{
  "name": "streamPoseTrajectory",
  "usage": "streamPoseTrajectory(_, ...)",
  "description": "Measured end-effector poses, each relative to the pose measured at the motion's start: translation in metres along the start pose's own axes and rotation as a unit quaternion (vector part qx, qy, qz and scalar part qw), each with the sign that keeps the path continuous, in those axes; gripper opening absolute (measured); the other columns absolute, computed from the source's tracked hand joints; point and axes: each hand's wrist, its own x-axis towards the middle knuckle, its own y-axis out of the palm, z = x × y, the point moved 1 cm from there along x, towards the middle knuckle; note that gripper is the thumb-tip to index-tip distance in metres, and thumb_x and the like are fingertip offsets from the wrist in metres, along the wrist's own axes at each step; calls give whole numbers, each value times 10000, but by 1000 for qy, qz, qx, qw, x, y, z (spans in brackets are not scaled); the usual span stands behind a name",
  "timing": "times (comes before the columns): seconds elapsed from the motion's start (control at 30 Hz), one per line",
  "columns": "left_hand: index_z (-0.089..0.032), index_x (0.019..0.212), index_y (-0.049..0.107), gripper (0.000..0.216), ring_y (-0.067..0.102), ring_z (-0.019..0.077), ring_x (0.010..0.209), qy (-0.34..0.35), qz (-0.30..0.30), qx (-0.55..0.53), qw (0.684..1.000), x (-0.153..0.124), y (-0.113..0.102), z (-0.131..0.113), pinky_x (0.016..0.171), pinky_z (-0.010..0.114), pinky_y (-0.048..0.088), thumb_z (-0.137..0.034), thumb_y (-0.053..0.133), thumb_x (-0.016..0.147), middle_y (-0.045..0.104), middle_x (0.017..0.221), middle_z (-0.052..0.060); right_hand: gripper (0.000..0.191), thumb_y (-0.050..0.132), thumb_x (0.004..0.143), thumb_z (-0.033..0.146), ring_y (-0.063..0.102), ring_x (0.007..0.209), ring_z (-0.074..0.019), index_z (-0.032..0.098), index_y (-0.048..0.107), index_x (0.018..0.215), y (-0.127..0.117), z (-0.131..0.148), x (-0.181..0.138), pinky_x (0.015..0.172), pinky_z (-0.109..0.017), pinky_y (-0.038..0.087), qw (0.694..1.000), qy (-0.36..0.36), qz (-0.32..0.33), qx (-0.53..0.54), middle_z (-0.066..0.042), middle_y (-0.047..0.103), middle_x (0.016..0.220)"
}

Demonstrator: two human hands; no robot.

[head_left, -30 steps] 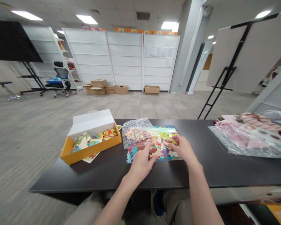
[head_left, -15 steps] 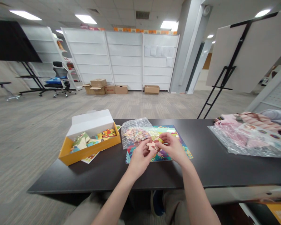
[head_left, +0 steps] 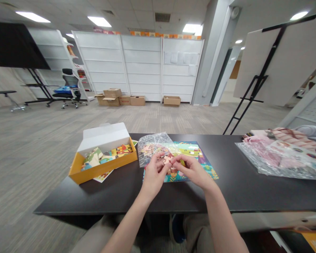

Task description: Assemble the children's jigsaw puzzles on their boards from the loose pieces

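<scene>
My left hand [head_left: 156, 173] is closed on jigsaw puzzle pieces [head_left: 168, 160], pale pink and brownish red, held above the table. Bent inward from the other side, my right hand [head_left: 190, 169] pinches at the same small bunch of pieces, its fingertips close to the left thumb. A yellowish piece edge shows by the right fingers. Beneath both hands lies a colourful illustrated sheet [head_left: 210, 168], partly covered by them. Just behind the left hand, a clear plastic bag [head_left: 150, 144] with pieces inside overlaps the sheet's left side.
An open yellow box [head_left: 102, 169] with larger puzzle pieces stands at the left, over a printed card [head_left: 104, 176]. To the right are a clear plastic package [head_left: 274, 158] and folded striped cloth [head_left: 295, 137]. The black table's [head_left: 116, 200] front edge runs before my knees.
Both hands have shifted slightly, and the pieces between them have turned and moved a little left. The whole view has swung slightly; the box and bag stay in place.
</scene>
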Motion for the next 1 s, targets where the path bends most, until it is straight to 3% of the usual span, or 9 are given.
streamPoseTrajectory(0.13,-184,1237,501,390,733,224,879,88,-38,160,983,0,-13,-8,824,387,596,-407,598,932,747,976,78,291,657,876,480,648,846,-189,234,727,1014,-3,-1,-1,765,-320,521,999,29,-19,36,-39,717,974)
streamPoseTrajectory(0.23,-189,1053,623,190,628,301,1165,181,-75,418,887,-2,-29,-12,1021,505,496,-341,572,952,685,1198,125,315,658,864,490,650,957,-216,238,729,1039,-8,-8,0,831,-343,517,996,42,-73,31,-59,722,1084)
streamPoseTrajectory(0.33,-176,1015,681,167,492,370,1325,167,-67,591,786,-5,-42,-8,1065,559,443,-291,593,932,612,1343,157,306,635,861,473,640,956,-222,223,725,1012,-10,-13,4,838,-357,507,993,46,-111,0,-66,722,1067)
streamPoseTrajectory(0.4,-162,1143,667,258,486,365,1331,142,-57,633,759,-6,-45,-3,1061,542,450,-283,600,924,599,1368,163,280,602,868,453,633,896,-207,218,704,982,-8,-14,6,791,-343,508,992,46,-115,-15,-56,708,1012)
streamPoseTrajectory(0.5,-135,1316,574,409,509,342,1312,135,-47,625,767,-6,-44,2,1076,517,441,-282,575,934,591,1385,167,230,583,873,424,602,735,-165,226,623,982,-1,-14,7,674,-302,496,994,52,-99,-21,-6,654,859)
streamPoseTrajectory(0.6,-123,1402,486,488,499,335,1334,152,-58,569,806,-2,-43,3,1087,513,437,-264,535,937,541,1441,185,256,600,866,426,574,622,-142,245,521,1029,10,-18,8,590,-271,479,995,69,-76,5,47,596,745)
streamPoseTrajectory(0.73,-105,1456,403,548,426,327,1414,184,-63,494,848,1,-39,2,1120,514,418,-264,500,941,460,1507,212,331,682,801,436,643,721,-159,233,503,991,24,-25,16,669,-295,528,995,49,-80,20,5,650,866)
streamPoseTrajectory(0.83,-95,1469,380,553,395,320,1439,196,-66,472,857,1,-35,1,1142,514,401,-244,474,945,434,1525,217,351,716,765,457,660,726,-169,223,525,945,32,-26,22,662,-306,539,995,52,-85,24,-29,674,912)
streamPoseTrajectory(1.0,-110,1470,388,570,379,316,1451,200,-54,464,861,-1,-30,-1,1150,512,397,-166,469,908,432,1527,205,331,700,766,486,605,566,-147,230,530,888,35,-25,28,507,-264,475,993,69,-96,32,16,646,753)
